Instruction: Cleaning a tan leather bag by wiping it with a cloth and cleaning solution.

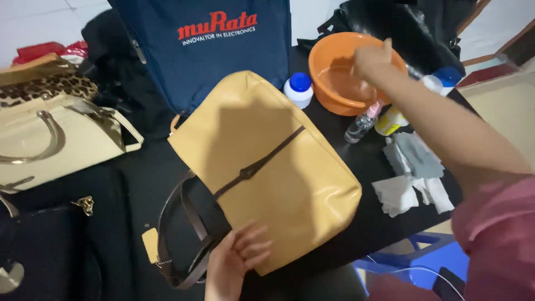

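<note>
Lying across the black table (139,173), the tan bag (267,167) fills the centre, its dark handles (184,234) at 7 o'clock. The orange basin (345,78) sits at 1 o'clock. The left hand (237,262) rests flat on the bag's lower corner, fingers spread. The right hand (373,58) hangs over the basin, blurred, seemingly curled; whether it holds anything I cannot tell.
</note>
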